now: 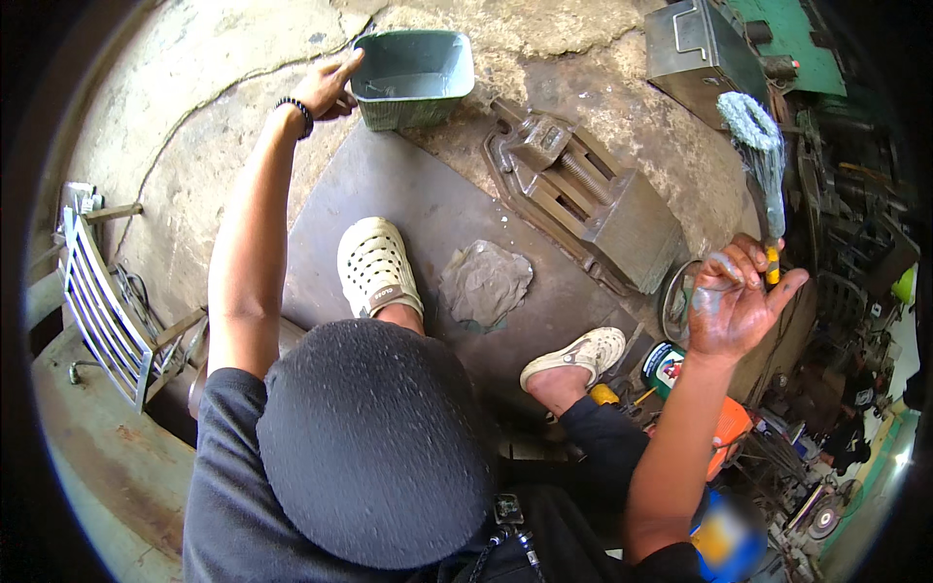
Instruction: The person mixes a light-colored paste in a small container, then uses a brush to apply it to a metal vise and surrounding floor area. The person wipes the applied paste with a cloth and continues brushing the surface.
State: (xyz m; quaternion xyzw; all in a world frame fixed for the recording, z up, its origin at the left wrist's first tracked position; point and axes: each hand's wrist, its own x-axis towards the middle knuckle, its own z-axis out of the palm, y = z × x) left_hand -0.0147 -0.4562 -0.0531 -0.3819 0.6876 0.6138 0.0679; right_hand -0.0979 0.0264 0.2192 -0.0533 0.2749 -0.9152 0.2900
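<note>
On a cracked concrete workshop floor [194, 87], seen from above the person's dark cap [374, 442]. Left hand [326, 85] reaches far forward, arm straight, a dark bead bracelet [296, 115] on the wrist. Its fingers are loosely curled and touch the near-left rim of a green plastic tub [413, 76]; whether they actually grip the rim cannot be told. The tub stands upright, open side up, at the far edge of a dark steel plate [408, 204].

Right hand [734, 306] is raised to the right, palm and fingers smeared with grey-green paint. Thumb and fingertips pinch the yellow handle end of a paintbrush [763, 155], which points up and away from the hand; its bristles are clotted with pale green paint. The other fingers are half spread.

Between the two hands, on the plate: a heavy metal machine vise [583, 194], lying at an angle, and nearer the person a crumpled grey rag [484, 282]. Two feet in cream perforated clogs, one [374, 267] just left of the rag, the other [573, 355] below the right hand.

Below the right wrist, a small paint can [664, 367] with a green and red label, and beside it an orange object [729, 432], partly hidden by the forearm. Beyond the brush, a grey metal box [695, 53] against green machinery. Well left of the left arm, a slatted chrome grille [107, 311] leans on the floor.
</note>
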